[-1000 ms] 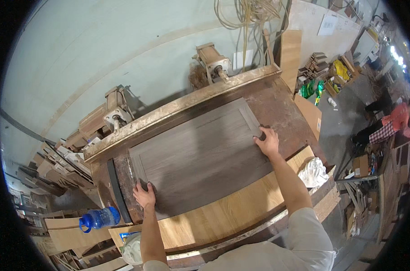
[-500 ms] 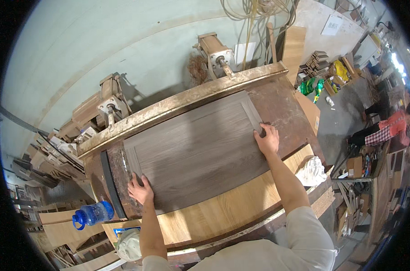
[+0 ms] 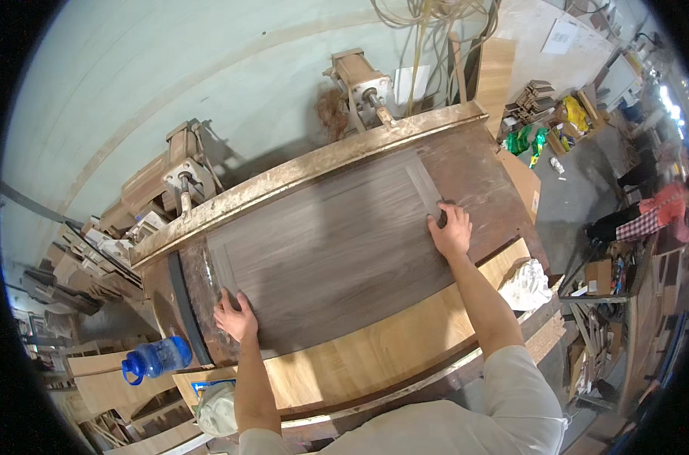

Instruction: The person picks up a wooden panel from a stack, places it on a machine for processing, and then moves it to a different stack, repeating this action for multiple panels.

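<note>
A grey wood-grain panel with framed ends, like a cabinet door, lies flat on the brown worktable. Its far long side runs along a worn, stained rail. My left hand grips the panel's left end near the close corner, thumb on top and fingers at the edge. At the right end, my right hand curls over the edge with its thumb on the surface. Both hands' fingertips are partly hidden at the edges. A light wooden board lies along the panel's near side.
Two pneumatic cylinders stand behind the rail. A blue water bottle and a black strip are at left. White cloths rest near the board's ends. Another person is far right, among shelves and scraps.
</note>
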`<state>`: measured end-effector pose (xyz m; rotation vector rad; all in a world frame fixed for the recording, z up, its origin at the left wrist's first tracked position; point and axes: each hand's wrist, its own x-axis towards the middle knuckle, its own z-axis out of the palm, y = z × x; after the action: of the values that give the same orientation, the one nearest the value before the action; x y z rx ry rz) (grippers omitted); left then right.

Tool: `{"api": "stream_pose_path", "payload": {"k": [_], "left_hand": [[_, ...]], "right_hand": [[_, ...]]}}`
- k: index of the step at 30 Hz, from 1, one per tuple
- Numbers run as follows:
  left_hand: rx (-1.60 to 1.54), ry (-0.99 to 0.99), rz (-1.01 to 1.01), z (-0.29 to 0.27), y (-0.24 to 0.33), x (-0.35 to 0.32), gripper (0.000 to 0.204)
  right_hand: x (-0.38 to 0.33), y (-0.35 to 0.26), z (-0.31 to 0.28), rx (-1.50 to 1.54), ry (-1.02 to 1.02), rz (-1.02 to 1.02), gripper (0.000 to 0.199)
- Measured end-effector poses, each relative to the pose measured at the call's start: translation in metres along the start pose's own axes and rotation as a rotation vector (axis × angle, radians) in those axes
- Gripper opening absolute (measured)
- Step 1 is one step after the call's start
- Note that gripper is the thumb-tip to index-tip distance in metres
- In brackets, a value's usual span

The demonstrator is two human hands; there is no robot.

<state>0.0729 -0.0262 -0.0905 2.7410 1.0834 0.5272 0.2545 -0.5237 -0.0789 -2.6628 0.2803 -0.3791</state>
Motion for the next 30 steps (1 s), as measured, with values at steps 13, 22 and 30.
{"api": "stream_pose_path", "payload": {"k": [13, 22, 30], "left_hand": [[-0.007, -0.047, -0.056, -0.003, 0.001, 0.001, 0.055], [0.030, -0.024, -0.021, -0.008, 0.001, 0.005, 0.051], [-0.159, -0.423, -0.474, -0.015, 0.003, 0.059, 0.073]], "right_hand": [[0.001, -0.007, -0.002, -0.027, 0.019, -0.011, 0.045], [0.011, -0.006, 0.000, -0.175, -0.155, 0.081, 0.071], [0.054, 0.006, 0.033, 0.056, -0.173, 0.243, 0.060]]}}
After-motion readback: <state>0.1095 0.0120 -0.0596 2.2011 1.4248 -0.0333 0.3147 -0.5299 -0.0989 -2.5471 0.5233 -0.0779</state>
